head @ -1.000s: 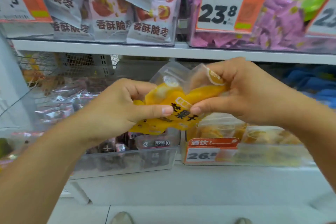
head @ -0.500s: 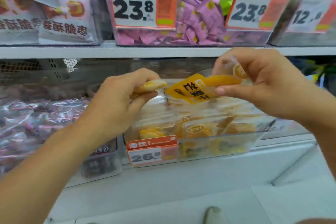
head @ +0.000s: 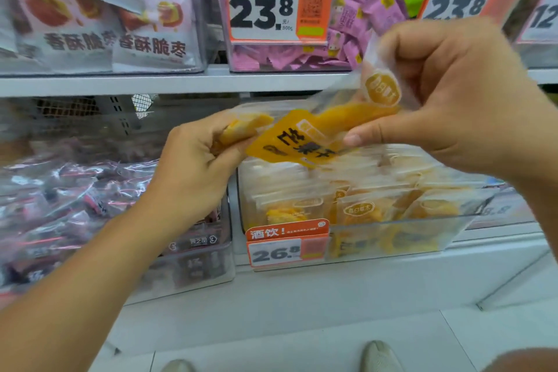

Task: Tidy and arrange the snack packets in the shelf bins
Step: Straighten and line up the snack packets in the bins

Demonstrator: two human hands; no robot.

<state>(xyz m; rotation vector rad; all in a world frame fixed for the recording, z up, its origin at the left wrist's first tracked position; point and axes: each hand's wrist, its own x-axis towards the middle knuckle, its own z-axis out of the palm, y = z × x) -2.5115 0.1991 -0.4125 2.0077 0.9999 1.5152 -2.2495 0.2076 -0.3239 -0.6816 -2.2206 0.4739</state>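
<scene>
Both forearms bare to frame edge; no sleeve, watch, ring or glove visible. Left hand (head: 193,172) and right hand (head: 453,96) ungloved, nails short and unpainted where visible on right thumb. Two light, off-white shoe toes at bottom edge: left shoe (head: 178,365) cut off by the frame, right shoe (head: 381,356) rounded, fabric-like texture. No markings legible.

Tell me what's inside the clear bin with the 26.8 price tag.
The clear bin holds upright yellow snack packets. Its bottom and back rows are hidden behind front packets and the price tag.
</scene>
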